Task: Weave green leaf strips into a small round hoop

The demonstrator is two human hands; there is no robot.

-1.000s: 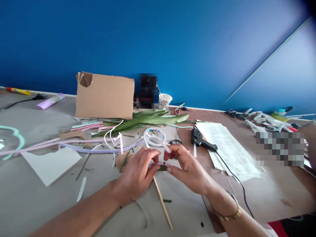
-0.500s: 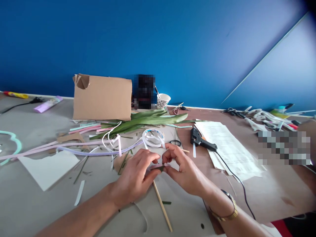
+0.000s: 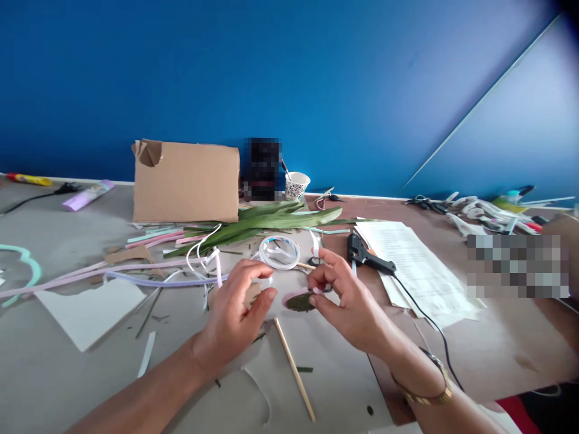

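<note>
My right hand [image 3: 341,295] pinches a small leaf-shaped piece [image 3: 298,302], dark green with a pink rim, between thumb and fingertips. A short white strip [image 3: 315,243] stands up by that hand's raised index finger; I cannot tell whether it is stuck there. To the left, my left hand [image 3: 242,304] is open, thumb and fingers apart. A small whitish bit [image 3: 270,281] shows by its fingertips, too unclear to name. Just beyond the hands lies a roll of white tape [image 3: 279,253]. A thin wooden stick [image 3: 295,369] lies on the table between my forearms.
A black glue gun [image 3: 368,256] with its cord and printed sheets [image 3: 416,271] lie to the right. Long green leaves [image 3: 271,224], pastel strips [image 3: 158,266] and white card [image 3: 90,307] lie left and beyond. At the back stand a cardboard box [image 3: 186,184] and a patterned cup [image 3: 297,186].
Both hands held the leaf-shaped piece together. My left hand has let go and moved left, its fingers opening. My right hand has shifted slightly right with the piece, whose green face now shows.
</note>
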